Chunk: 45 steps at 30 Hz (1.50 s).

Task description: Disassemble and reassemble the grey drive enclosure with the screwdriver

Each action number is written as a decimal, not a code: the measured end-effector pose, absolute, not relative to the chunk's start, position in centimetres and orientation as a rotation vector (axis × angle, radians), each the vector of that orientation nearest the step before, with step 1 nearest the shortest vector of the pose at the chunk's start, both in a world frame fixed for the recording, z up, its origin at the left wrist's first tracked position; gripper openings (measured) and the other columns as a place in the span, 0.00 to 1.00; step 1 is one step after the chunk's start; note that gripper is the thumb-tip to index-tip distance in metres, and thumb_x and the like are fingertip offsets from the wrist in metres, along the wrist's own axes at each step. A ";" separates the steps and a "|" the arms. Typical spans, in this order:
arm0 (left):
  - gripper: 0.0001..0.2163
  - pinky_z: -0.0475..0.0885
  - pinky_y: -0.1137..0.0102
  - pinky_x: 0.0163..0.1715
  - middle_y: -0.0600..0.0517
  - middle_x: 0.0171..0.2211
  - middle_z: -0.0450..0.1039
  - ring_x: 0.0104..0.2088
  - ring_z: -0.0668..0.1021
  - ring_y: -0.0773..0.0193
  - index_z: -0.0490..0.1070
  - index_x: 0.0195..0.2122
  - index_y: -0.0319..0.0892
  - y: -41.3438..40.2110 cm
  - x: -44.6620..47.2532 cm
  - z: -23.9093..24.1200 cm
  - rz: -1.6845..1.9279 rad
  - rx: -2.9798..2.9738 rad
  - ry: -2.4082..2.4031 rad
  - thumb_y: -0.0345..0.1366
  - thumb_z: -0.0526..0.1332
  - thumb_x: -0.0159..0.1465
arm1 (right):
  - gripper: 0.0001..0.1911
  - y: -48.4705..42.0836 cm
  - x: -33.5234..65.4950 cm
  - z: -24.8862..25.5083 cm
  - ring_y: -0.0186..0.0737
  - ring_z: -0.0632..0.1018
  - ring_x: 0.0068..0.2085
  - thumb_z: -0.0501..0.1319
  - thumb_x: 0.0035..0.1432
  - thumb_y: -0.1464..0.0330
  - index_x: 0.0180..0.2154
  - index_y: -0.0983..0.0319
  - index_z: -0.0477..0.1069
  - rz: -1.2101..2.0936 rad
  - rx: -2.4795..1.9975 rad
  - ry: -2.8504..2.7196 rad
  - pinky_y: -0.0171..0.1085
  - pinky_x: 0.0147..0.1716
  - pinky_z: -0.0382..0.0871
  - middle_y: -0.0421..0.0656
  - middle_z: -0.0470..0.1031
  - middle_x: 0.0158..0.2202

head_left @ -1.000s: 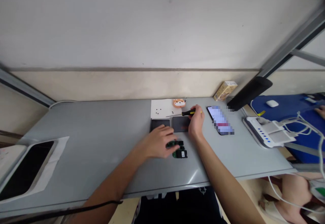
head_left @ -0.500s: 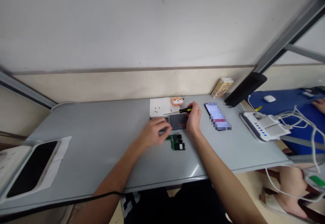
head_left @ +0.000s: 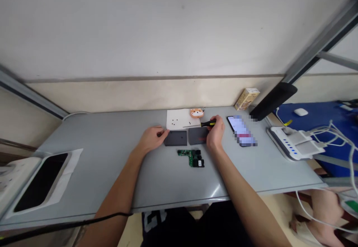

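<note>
A yellow-handled screwdriver (head_left: 207, 124) sits pinched in the grip of the right hand (head_left: 216, 133), over a dark casing half (head_left: 198, 135). The left hand (head_left: 152, 138), its grip loosely spread, rests just left of a second casing half (head_left: 175, 138). A green circuit board (head_left: 191, 157) lies nearer on the grey tabletop (head_left: 97, 146).

Above the green circuit board (head_left: 191, 158) lie two dark casing halves (head_left: 175, 138); our left hand (head_left: 152, 138) rests just left of them, and our right hand (head_left: 216, 133) grips a yellow-and-black screwdriver (head_left: 208, 124) at their right.
</note>
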State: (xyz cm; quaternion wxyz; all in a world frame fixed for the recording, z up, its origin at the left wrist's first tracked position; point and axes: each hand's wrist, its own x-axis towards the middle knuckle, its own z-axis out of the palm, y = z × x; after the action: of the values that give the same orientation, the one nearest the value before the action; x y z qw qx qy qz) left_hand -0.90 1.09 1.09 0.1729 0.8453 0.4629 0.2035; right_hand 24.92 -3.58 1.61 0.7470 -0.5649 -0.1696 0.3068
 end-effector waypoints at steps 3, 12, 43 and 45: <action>0.22 0.60 0.68 0.29 0.54 0.23 0.63 0.24 0.66 0.66 0.55 0.19 0.42 1.1 -0.9 1.2 0.566 2.401 1.276 0.44 0.54 0.70 | 0.14 -3.3 25.1 1.5 0.32 0.66 0.28 0.55 0.60 0.57 0.28 0.59 0.65 0.690 -1.165 -0.327 0.30 0.24 0.62 0.37 0.63 0.30; 0.19 0.63 0.67 0.31 0.54 0.25 0.64 0.26 0.67 0.65 0.58 0.21 0.42 1.0 -0.7 1.0 0.607 2.425 1.251 0.41 0.54 0.70 | 0.12 -3.0 25.5 1.7 0.31 0.62 0.25 0.55 0.58 0.59 0.27 0.58 0.61 0.743 -1.062 -0.269 0.31 0.21 0.58 0.36 0.59 0.27; 0.10 0.64 0.69 0.32 0.54 0.27 0.69 0.29 0.70 0.64 0.70 0.36 0.43 1.0 -0.4 0.1 0.733 2.330 1.304 0.41 0.54 0.71 | 0.11 -3.1 25.7 1.5 0.29 0.61 0.23 0.57 0.57 0.60 0.27 0.59 0.61 0.745 -0.975 -0.283 0.30 0.20 0.57 0.35 0.59 0.28; 0.10 0.63 0.69 0.31 0.54 0.27 0.69 0.29 0.70 0.65 0.70 0.36 0.44 1.0 -0.4 0.1 0.718 2.323 1.316 0.41 0.54 0.71 | 0.11 -3.1 25.7 1.4 0.29 0.62 0.24 0.57 0.57 0.60 0.27 0.59 0.62 0.746 -0.971 -0.287 0.29 0.21 0.57 0.36 0.59 0.29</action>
State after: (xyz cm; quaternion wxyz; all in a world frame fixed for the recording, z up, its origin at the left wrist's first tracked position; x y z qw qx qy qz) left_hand -0.40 0.96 0.13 0.1874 0.8253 0.4676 0.2551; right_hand 25.69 -3.14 1.42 0.8088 -0.4540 -0.1345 0.3487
